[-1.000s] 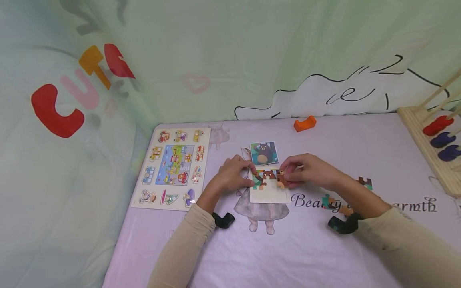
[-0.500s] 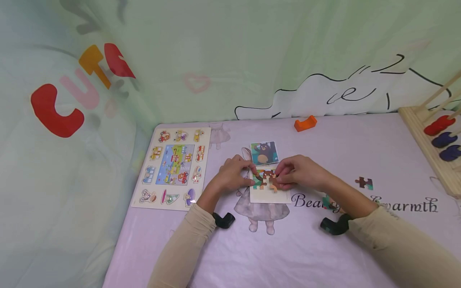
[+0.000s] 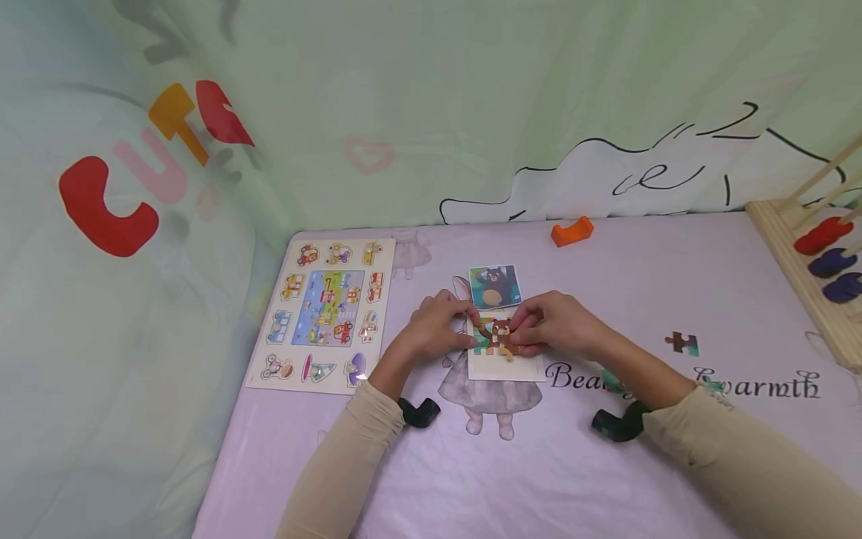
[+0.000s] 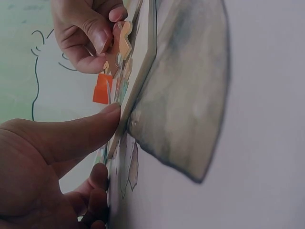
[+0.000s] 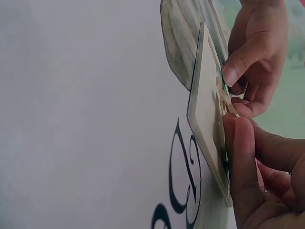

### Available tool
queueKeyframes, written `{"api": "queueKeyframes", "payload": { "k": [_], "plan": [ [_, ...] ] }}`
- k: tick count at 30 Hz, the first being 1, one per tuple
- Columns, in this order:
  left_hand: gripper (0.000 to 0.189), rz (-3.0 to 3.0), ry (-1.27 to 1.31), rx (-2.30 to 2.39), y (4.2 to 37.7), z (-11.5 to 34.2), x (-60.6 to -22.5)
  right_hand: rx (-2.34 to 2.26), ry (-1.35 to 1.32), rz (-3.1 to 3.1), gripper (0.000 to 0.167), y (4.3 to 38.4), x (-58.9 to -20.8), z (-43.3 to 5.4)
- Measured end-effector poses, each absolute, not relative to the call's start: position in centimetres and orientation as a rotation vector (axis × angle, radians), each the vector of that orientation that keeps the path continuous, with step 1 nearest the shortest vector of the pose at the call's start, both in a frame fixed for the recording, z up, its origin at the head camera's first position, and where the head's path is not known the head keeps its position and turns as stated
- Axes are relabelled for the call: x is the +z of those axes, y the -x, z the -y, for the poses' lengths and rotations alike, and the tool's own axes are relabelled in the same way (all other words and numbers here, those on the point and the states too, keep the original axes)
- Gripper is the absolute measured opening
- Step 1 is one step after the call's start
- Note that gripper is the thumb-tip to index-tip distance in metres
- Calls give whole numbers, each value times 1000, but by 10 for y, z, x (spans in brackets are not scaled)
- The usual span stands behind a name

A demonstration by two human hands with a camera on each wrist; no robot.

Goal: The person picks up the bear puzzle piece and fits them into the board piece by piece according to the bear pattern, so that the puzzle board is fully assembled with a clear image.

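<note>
A small wooden puzzle board [image 3: 505,369] lies on the table, its upper left part filled with pieces of a bear picture. My left hand [image 3: 434,326] holds the board's left side, thumb at the near edge and index finger farther up. Between thumb and fingers, my right hand [image 3: 559,326] pinches a brown and orange puzzle piece [image 4: 125,40]. That piece is tilted over the board, against the placed pieces in the head view; whether it sits in them I cannot tell. Just behind the board lies a bear picture card [image 3: 495,287].
A loose puzzle piece [image 3: 683,343] lies to the right; other pieces are partly hidden under the right forearm. A vehicle peg puzzle [image 3: 386,299] lies at left. An orange block [image 3: 572,232] sits at the back, a wooden bead frame [image 3: 801,284] at far right.
My right hand has moved left with the puzzle piece, from the board's right side to beside the placed bear pieces. The left hand has stayed in place.
</note>
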State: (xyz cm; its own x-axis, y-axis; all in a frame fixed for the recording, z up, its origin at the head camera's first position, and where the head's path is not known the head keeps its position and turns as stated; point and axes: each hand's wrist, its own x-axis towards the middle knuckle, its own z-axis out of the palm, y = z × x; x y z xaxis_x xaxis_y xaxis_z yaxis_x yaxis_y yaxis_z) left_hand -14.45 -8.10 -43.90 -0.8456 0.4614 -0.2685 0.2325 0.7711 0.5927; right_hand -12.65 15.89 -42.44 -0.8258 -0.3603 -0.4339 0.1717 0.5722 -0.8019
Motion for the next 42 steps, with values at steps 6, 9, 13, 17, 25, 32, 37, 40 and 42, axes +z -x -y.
{"api": "queueKeyframes", "payload": {
  "k": [6,9,13,17,25,32,37,40,42],
  "plan": [
    [21,-2564,-535,771,145,81,-440,-1211,128,-2246,21,127,-426,-156],
    [21,-2565,-535,771,145,81,-439,-1207,125,-2253,20,126,-426,-155],
    [21,-2562,-535,780,145,81,-439,-1191,117,-2282,19,126,-426,-153],
    [21,-2559,-534,787,145,82,-440,-1138,124,-2355,18,126,-427,-151],
    [21,-2560,-535,785,145,82,-439,-1053,90,-2432,19,126,-428,-148],
    [21,-2565,-537,778,146,81,-440,-1013,64,-2455,18,126,-426,-145],
    [21,-2570,-545,774,145,81,-440,-995,47,-2465,17,127,-425,-143],
    [21,-2569,-550,776,145,81,-439,-1000,44,-2460,16,128,-424,-142],
    [21,-2571,-554,774,145,81,-440,-1004,41,-2457,15,128,-424,-141]
  ]
}}
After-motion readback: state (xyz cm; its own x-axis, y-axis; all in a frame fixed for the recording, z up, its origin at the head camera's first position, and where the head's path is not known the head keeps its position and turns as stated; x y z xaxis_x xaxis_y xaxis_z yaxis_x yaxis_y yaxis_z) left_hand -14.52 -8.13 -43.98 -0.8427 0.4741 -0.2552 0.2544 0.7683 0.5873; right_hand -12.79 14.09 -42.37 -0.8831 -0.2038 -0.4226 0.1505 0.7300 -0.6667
